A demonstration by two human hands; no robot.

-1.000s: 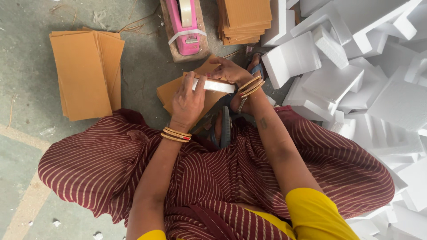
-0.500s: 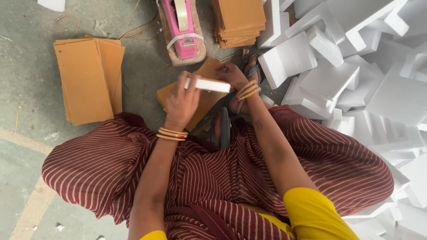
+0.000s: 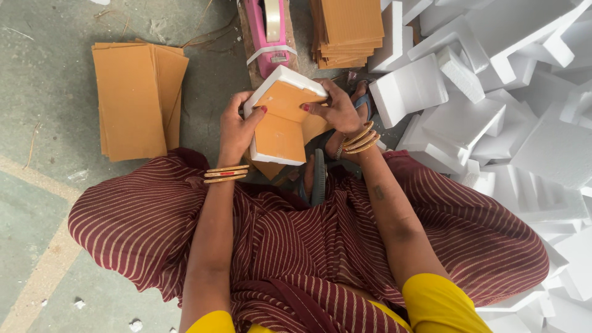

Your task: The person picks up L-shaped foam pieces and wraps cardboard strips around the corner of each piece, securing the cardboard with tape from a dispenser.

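I sit on the floor in a maroon striped garment. Both hands hold a white foam block [image 3: 285, 79] with brown cardboard [image 3: 280, 126] folded against its face, raised above my lap. My left hand [image 3: 233, 126] grips its left side, thumb on the cardboard. My right hand [image 3: 336, 108] presses the upper right edge, fingers on the fold. Gold bangles circle both wrists.
A pink tape dispenser [image 3: 271, 31] lies just beyond the block. A stack of flat brown cardboard sheets [image 3: 132, 98] lies at the left, another stack [image 3: 348, 28] at top centre. Several white foam pieces [image 3: 487, 105] are heaped at the right on the concrete floor [image 3: 37, 203].
The block was held edge-on, seen as a thin white strip; it has since turned to face me, with the cardboard folded over it, and come closer.
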